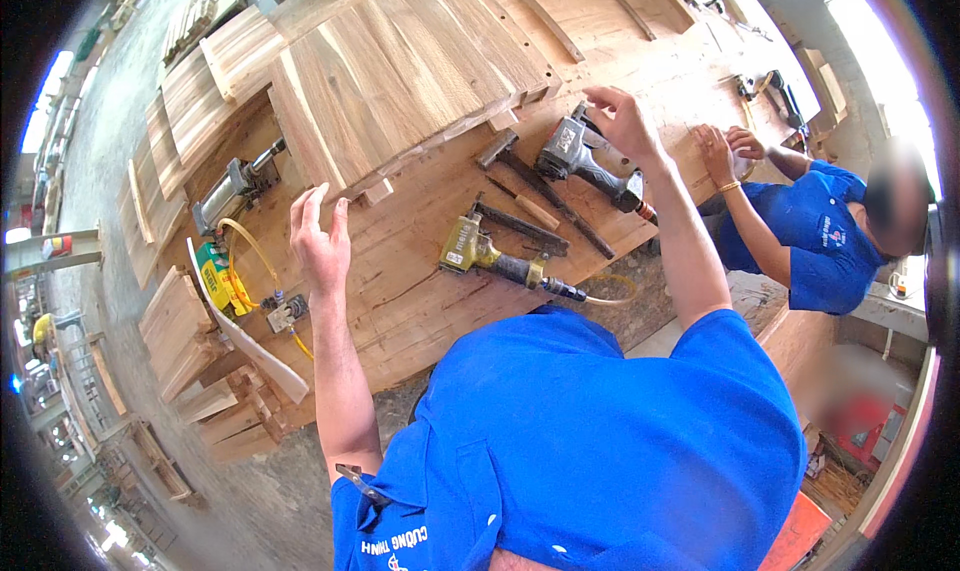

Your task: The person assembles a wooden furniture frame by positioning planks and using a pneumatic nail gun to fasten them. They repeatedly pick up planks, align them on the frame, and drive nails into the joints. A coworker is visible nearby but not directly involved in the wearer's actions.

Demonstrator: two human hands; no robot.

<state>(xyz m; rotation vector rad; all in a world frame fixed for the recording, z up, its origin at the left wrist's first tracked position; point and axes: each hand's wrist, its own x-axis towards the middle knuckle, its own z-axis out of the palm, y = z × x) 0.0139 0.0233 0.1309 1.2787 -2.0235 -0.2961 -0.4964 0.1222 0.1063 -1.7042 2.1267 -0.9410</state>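
From where I stand, the left hand (322, 247), loosely open, and right hand (630, 129), half-curled beside the grey nail gun (566, 151), look empty; the wooden panel (400, 66) lies ahead, between them. It seems a moment between grips; lifting the panel would call for holding its edges.

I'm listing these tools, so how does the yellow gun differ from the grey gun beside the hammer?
Colour: the yellow gun has a yellow-green head, while the grey gun has a grey one.
Place: the yellow gun lies on the near side of the hammer, the grey gun on its far side.
Both have dark handles and lie on the wooden bench.
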